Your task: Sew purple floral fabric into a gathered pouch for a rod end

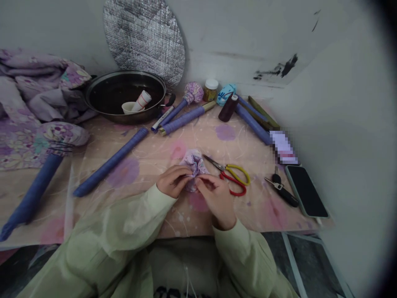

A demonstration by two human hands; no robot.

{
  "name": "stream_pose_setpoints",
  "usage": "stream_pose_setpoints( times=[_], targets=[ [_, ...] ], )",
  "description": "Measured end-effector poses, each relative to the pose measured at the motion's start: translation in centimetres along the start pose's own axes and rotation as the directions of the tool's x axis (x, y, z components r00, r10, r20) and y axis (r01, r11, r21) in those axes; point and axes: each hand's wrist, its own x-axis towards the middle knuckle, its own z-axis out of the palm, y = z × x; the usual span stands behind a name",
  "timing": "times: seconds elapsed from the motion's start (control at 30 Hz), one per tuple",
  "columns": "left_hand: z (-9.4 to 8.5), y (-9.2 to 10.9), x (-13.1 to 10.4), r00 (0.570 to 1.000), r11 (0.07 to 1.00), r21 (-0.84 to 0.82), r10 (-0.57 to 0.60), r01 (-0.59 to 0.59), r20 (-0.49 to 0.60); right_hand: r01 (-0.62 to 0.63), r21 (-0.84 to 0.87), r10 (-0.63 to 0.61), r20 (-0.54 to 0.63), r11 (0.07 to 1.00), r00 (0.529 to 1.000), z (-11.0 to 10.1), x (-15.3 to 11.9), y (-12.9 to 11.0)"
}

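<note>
A small gathered piece of lilac floral cloth [192, 159] is bunched up in front of me, near the middle of the table. My left hand [174, 180] pinches its left edge between thumb and fingers. From the right side, my right hand [218, 200] grips the near edge of the same cloth, thumb against index finger. Any needle or thread at the fingertips is too small to make out. Just right of the cloth lie scissors [228, 169] with one yellow and one red handle, blades toward the cloth.
Blue-wrapped sticks [113, 161] lie about, one cloth-headed mallet [40, 182] at left. Behind stand a pan [96, 105] with a white cup, a jar [211, 90] and a dark thread spool [228, 109]. Keys [283, 192] and a phone [306, 190] sit at right, by the wall.
</note>
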Motion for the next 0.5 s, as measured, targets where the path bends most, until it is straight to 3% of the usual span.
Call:
stream_pose_setpoints(
  times=[0.07, 0.13, 0.27, 0.37, 0.5],
  targets=[
    [0.0, 0.0, 0.1, 1.000, 1.000, -0.020, -0.003, 0.003, -0.002, 0.112, -0.217, -0.088, 0.116, 0.970, 0.989, -1.9, 0.2, -0.9],
    [0.0, 0.0, 0.2, 1.000, 0.999, -0.029, 0.013, -0.013, 0.007, 0.241, -0.400, -0.216, 0.107, 0.884, 0.970, -3.4, 0.7, -1.7],
    [0.0, 0.0, 0.3, 1.000, 0.999, -0.025, 0.026, -0.026, 0.008, 0.399, -0.499, -0.377, 0.151, 0.769, 0.914, -4.4, 2.3, -3.3],
    [0.0, -0.1, 0.4, 0.999, 0.999, -0.035, 0.043, -0.041, 0.031, 0.442, -0.480, -0.348, 0.277, 0.758, 0.896, -3.6, 3.7, -4.1],
    [-0.1, -0.3, 0.6, 0.996, 0.995, -0.046, 0.086, -0.085, 0.024, 0.437, -0.440, -0.188, 0.502, 0.785, 0.844, -2.5, 5.5, -4.7]
  ],
)
